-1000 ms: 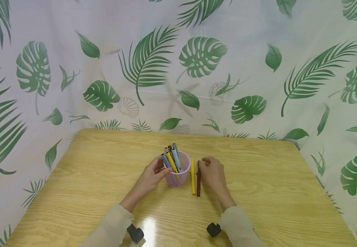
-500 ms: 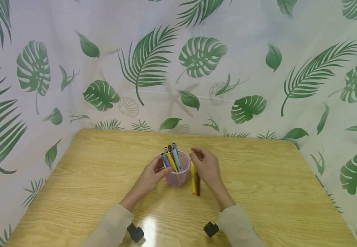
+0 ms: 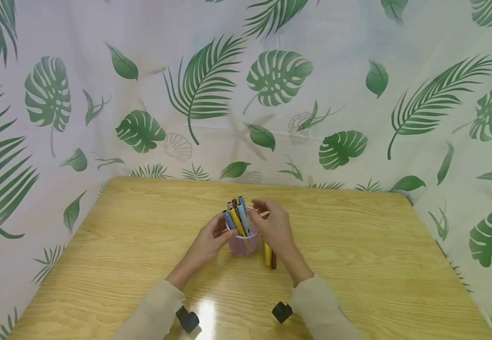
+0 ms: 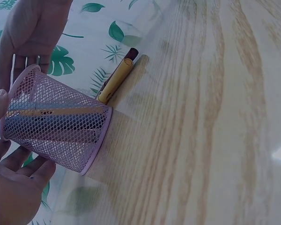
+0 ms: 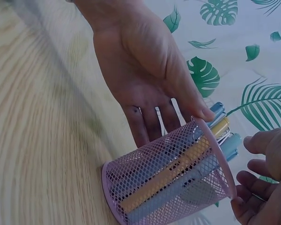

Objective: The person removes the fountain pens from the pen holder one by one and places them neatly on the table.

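A pink mesh cup [image 3: 241, 246] stands mid-table with several pens [image 3: 237, 215] upright in it, blue, yellow and brown. My left hand [image 3: 205, 243] holds the cup from its left, with the thumb on the rim [image 5: 203, 112] and the fingers round the wall [image 4: 23, 161]. My right hand [image 3: 273, 226] hovers at the cup's right rim with loosely bent fingers beside the pen tops, and it holds nothing [image 5: 267, 180]. A yellow pen [image 3: 267, 255] and a brown pen [image 3: 273, 260] lie side by side on the table to the right of the cup, partly hidden under that hand.
The light wooden table [image 3: 377, 264] carries only the cup and pens. A white curtain with green leaf print [image 3: 271, 94] closes off the back and both sides. Black wrist cameras [image 3: 186, 320] sit near my sleeves at the front edge.
My right hand has lifted off the two pens lying on the table and moved left and up to the cup's rim. The left hand and the cup have stayed put.
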`<action>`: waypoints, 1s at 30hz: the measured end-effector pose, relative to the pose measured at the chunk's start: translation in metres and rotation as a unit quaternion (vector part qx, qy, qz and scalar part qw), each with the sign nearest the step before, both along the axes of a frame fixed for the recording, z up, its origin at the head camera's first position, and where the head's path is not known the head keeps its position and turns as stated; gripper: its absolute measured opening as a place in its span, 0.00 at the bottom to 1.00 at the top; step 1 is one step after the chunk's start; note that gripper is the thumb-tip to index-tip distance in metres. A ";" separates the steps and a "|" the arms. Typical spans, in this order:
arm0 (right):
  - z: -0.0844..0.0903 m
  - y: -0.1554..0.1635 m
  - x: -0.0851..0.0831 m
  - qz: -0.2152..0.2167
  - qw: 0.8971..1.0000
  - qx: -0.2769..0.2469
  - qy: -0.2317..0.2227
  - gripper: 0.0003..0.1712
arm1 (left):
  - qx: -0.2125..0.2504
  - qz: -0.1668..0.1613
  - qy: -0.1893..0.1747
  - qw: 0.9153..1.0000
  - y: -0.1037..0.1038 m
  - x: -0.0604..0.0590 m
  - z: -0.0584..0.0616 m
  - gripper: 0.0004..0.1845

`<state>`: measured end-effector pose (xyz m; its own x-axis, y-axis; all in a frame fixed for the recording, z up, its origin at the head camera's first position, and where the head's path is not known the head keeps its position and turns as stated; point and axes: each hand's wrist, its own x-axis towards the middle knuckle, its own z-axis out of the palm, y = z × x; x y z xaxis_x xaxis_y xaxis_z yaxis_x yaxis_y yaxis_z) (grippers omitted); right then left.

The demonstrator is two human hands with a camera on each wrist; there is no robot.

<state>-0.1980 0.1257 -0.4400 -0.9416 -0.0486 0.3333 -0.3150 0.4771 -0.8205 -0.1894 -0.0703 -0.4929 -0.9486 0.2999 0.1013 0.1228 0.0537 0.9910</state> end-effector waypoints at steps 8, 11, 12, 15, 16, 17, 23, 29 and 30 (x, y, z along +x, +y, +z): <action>-0.003 -0.013 -0.005 -0.006 1.000 0.003 -0.011 0.23 | 0.008 -0.011 0.002 1.000 -0.001 0.000 0.000 0.33; -0.004 -0.016 -0.007 -0.008 1.000 0.011 -0.025 0.23 | 0.009 -0.013 0.002 1.000 -0.001 0.000 0.000 0.33; -0.005 -0.017 -0.007 -0.008 0.999 0.013 -0.028 0.22 | 0.009 -0.014 0.002 1.000 -0.001 0.000 0.000 0.33; -0.007 -0.017 -0.009 -0.008 0.999 0.024 -0.029 0.21 | 0.004 -0.011 0.001 1.000 -0.002 0.000 -0.001 0.34; -0.008 -0.017 -0.009 -0.009 0.999 0.025 -0.029 0.20 | 0.003 -0.009 0.001 1.000 -0.002 0.000 -0.001 0.35; -0.008 -0.017 -0.009 -0.010 0.999 0.027 -0.027 0.19 | 0.002 -0.007 0.001 1.000 -0.001 0.000 -0.001 0.35; -0.010 -0.015 -0.008 -0.020 0.999 0.023 -0.022 0.14 | 0.002 -0.002 -0.001 1.000 -0.001 0.000 0.000 0.35; -0.012 -0.014 -0.006 -0.034 0.999 0.005 -0.017 0.13 | 0.005 -0.004 0.000 1.000 -0.001 0.001 0.001 0.36; -0.012 -0.013 -0.006 -0.039 0.999 0.003 -0.018 0.13 | 0.005 -0.005 0.000 1.000 -0.001 0.001 0.001 0.36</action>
